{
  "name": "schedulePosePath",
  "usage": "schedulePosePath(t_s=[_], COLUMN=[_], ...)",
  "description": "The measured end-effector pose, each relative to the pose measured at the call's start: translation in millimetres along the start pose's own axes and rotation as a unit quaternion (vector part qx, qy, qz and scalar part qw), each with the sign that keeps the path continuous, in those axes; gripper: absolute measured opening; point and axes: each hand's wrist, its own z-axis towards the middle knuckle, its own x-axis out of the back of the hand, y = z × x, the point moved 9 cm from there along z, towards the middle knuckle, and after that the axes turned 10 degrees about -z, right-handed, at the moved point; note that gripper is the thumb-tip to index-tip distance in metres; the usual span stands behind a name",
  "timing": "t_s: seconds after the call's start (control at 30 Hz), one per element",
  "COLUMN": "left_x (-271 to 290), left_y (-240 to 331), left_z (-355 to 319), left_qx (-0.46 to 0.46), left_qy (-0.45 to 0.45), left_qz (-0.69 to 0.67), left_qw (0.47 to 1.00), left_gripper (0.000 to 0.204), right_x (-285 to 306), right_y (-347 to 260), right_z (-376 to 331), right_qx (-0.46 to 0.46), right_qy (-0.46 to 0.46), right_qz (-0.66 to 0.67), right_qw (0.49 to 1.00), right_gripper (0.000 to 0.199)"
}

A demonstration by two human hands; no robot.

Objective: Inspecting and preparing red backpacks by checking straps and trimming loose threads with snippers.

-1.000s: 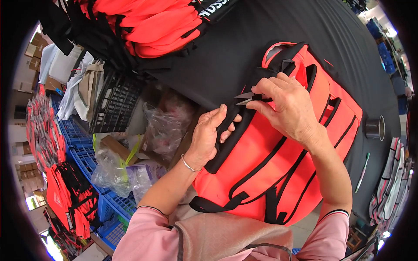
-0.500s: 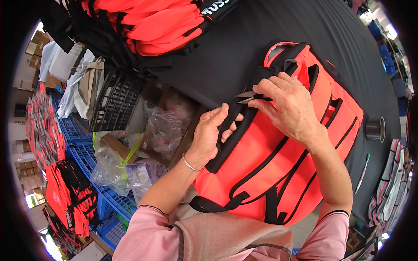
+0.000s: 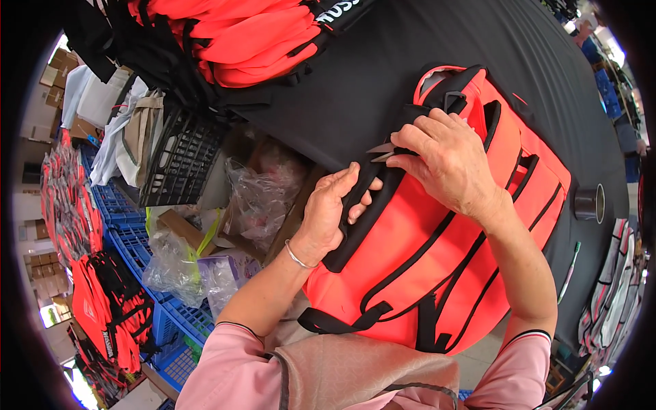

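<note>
orange and black, one backpack (image 3: 437, 260) lies flat on the black-covered counter (image 3: 383, 75) in front of you, its near end hanging over the counter's edge. your left hand (image 3: 335, 212) has its fingers clenched around one padded black strap (image 3: 362, 212) on the pack's left side. your right hand (image 3: 447, 164) rests on the pack near its top, fingers pinching one small pair of metal snips (image 3: 383, 150), blades pointing left just beside the strap. one stack of orange packs (image 3: 253, 34) sits at the far end, one black crate (image 3: 181, 164) below the counter.
</note>
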Motion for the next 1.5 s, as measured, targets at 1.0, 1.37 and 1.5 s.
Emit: schedulePosePath(t_s=[1.0, 1.37, 1.5], left_x=[-2.2, -3.1, -3.7], left_y=[-14.9, -7.3, -6.7], left_z=[4.6, 1.0, 0.8], left_qx=[-0.032, -0.03, -0.029], left_qy=[-0.075, -0.039, -0.039], left_qz=[0.005, 0.017, 0.02], left_qw=[0.997, 0.999, 0.999], left_gripper=[0.038, 0.045, 0.047], right_x=[-14.2, 18.7, 13.9], right_y=[-14.5, 13.0, -9.9], right_z=[-10.7, -50.8, -39.9], right_qx=[-0.178, -0.259, -0.161], right_qy=[-0.102, 0.042, 0.041], right_qz=[0.722, 0.131, 0.008], right_qw=[0.661, 0.956, 0.986], right_gripper=[0.018, 0.022, 0.025])
